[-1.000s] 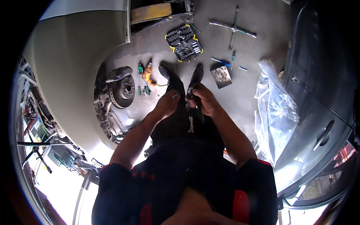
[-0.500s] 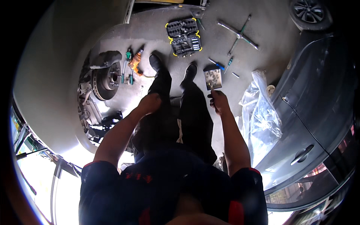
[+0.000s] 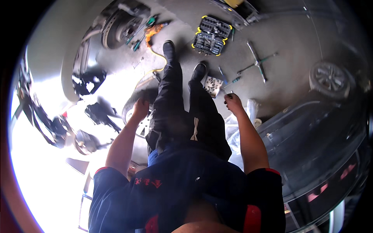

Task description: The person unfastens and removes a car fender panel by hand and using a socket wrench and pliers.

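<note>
My right hand (image 3: pixel 233 103) hangs in front of my right thigh, its fingers closed around a slim, dark-and-silver object (image 3: pixel 223 91) too small to make out. Past that hand, a shallow metal tray (image 3: pixel 220 82) of small dark parts rests on the floor, partly covered by my leg. A blue-handled screwdriver (image 3: pixel 225 80) and a green-handled tool (image 3: pixel 235 80) lie close to it. My left hand (image 3: pixel 141 108) hangs beside my left leg with curled fingers and no object showing, above a wheel (image 3: pixel 144 126) lying on the floor.
An opened black socket set (image 3: pixel 212 35) and a cross-shaped wheel wrench (image 3: pixel 257 62) lie ahead. An orange power tool (image 3: pixel 154 32) trails a yellow hose (image 3: pixel 162 58) near a bare brake disc (image 3: pixel 112 29). A dark car (image 3: pixel 311 128) flanks my right, with clear plastic sheeting (image 3: pixel 234 136) beside it.
My view has turned to the left, so the floor things shift and tilt in the picture. My feet have stepped, and the wheel beside my left hand has come into sight.
</note>
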`<state>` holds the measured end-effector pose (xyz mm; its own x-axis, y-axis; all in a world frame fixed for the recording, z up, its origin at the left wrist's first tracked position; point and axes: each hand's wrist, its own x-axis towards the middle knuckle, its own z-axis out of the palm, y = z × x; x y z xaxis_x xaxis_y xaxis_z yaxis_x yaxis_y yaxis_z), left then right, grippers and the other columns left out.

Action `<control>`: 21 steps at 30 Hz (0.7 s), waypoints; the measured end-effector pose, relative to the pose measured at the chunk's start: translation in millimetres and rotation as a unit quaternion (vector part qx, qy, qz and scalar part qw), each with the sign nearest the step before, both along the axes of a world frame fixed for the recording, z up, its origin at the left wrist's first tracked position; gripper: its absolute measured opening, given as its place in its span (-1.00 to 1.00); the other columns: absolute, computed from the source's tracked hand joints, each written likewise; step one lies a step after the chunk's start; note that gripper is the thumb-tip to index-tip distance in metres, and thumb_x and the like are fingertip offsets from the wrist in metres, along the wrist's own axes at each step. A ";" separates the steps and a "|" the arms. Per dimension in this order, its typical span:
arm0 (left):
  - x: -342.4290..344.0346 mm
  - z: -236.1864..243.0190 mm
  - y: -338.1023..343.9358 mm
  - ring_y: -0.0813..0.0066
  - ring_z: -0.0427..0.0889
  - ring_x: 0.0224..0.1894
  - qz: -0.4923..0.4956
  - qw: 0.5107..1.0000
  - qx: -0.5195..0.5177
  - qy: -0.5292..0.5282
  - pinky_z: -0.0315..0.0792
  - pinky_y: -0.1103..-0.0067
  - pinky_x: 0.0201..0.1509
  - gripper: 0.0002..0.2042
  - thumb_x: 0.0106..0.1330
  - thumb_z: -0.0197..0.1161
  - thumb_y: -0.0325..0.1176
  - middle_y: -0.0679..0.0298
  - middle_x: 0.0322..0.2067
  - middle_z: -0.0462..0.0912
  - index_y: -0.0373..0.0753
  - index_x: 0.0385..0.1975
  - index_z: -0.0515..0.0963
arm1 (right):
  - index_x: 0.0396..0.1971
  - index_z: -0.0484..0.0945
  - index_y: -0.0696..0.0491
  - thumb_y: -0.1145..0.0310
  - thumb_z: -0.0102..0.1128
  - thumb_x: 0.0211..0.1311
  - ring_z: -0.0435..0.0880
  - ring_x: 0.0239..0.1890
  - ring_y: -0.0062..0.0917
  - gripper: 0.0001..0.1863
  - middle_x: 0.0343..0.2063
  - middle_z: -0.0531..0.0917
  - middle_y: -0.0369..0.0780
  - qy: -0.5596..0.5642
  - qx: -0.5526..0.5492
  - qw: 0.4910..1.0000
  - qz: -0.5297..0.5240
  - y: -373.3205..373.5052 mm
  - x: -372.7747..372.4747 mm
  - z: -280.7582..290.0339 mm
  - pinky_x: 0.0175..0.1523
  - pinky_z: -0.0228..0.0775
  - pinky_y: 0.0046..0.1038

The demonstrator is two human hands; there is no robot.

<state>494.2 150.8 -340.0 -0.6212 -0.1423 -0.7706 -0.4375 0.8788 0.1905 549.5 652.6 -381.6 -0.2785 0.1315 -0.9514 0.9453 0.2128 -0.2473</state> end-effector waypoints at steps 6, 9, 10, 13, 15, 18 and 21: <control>168.4 10.8 -29.9 -0.15 0.72 -0.20 0.210 0.977 0.016 -0.039 0.56 0.15 -0.06 -0.76 0.22 0.19 -0.34 -0.18 -0.34 0.72 -0.41 -0.29 0.64 | -0.37 0.66 0.15 0.24 0.22 0.29 0.57 -0.61 -0.55 -0.75 -0.58 0.64 -0.25 -0.066 0.104 0.980 0.158 37.5 7.4 -24.1 -0.52 0.42 -0.40; 204.5 2.9 -26.4 -0.12 0.74 -0.19 0.179 0.984 -0.003 -0.026 0.58 0.19 -0.01 -0.73 0.19 0.18 -0.31 -0.16 -0.32 0.73 -0.40 -0.32 0.68 | -0.36 0.68 0.20 0.21 0.25 0.25 0.75 -0.42 -0.26 -0.69 -0.47 0.76 -0.08 -0.010 0.151 0.960 0.235 54.4 9.9 -61.3 -0.21 0.55 -0.23; 205.6 -1.4 -19.8 -0.13 0.74 -0.17 0.173 0.984 -0.001 -0.048 0.58 0.20 0.00 -0.72 0.20 0.16 -0.30 -0.15 -0.31 0.73 -0.38 -0.30 0.70 | -0.36 0.68 0.20 0.21 0.25 0.25 0.75 -0.42 -0.26 -0.69 -0.47 0.76 -0.08 -0.014 0.158 0.957 0.243 51.7 7.6 -73.0 -0.21 0.55 -0.23; 228.0 -16.2 -24.2 -0.12 0.74 -0.13 0.210 0.974 0.008 -0.084 0.57 0.20 0.03 -0.70 0.24 0.11 -0.29 -0.15 -0.29 0.73 -0.35 -0.28 0.71 | -0.24 0.67 0.19 0.23 0.27 0.26 0.77 -0.32 -0.24 -0.70 -0.38 0.76 -0.03 0.025 0.109 0.963 0.245 -7.1 0.1 -97.7 -0.16 0.56 -0.24; 233.2 -47.7 -27.5 -0.11 0.73 -0.11 0.198 0.976 0.066 -0.060 0.57 0.20 0.05 -0.71 0.25 0.07 -0.33 -0.15 -0.28 0.73 -0.33 -0.29 0.72 | -0.10 0.64 0.19 0.24 0.25 0.28 0.76 -0.28 -0.22 -0.66 -0.33 0.75 0.01 0.030 0.054 0.972 0.225 -64.4 -15.8 -116.9 -0.13 0.56 -0.25; 245.7 -116.2 -41.4 -0.17 0.71 -0.10 0.197 0.973 0.099 -0.060 0.56 0.18 0.06 -0.73 0.25 0.04 -0.37 -0.19 -0.29 0.71 -0.34 -0.30 0.69 | 0.09 0.59 0.14 0.25 0.23 0.31 0.76 -0.15 -0.13 -0.58 -0.21 0.73 0.07 0.072 0.018 0.943 0.324 -148.6 -34.0 -155.2 -0.02 0.57 -0.22; 247.0 -215.0 -46.0 -0.23 0.68 -0.05 0.162 0.979 0.107 -0.057 0.53 0.15 0.08 -0.71 0.27 0.01 -0.38 -0.21 -0.22 0.70 -0.35 -0.20 0.64 | 0.15 0.55 0.11 0.26 0.14 0.34 0.66 0.09 -0.03 -0.57 -0.03 0.68 0.13 0.125 0.040 0.906 0.401 -188.2 -41.5 -243.1 0.18 0.49 -0.13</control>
<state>741.2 104.7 -555.1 -0.4787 -0.1452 -0.8659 -0.7160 0.6353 0.2893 508.0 464.4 -624.8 -0.5208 -0.1428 -0.8417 0.3943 0.8342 -0.3855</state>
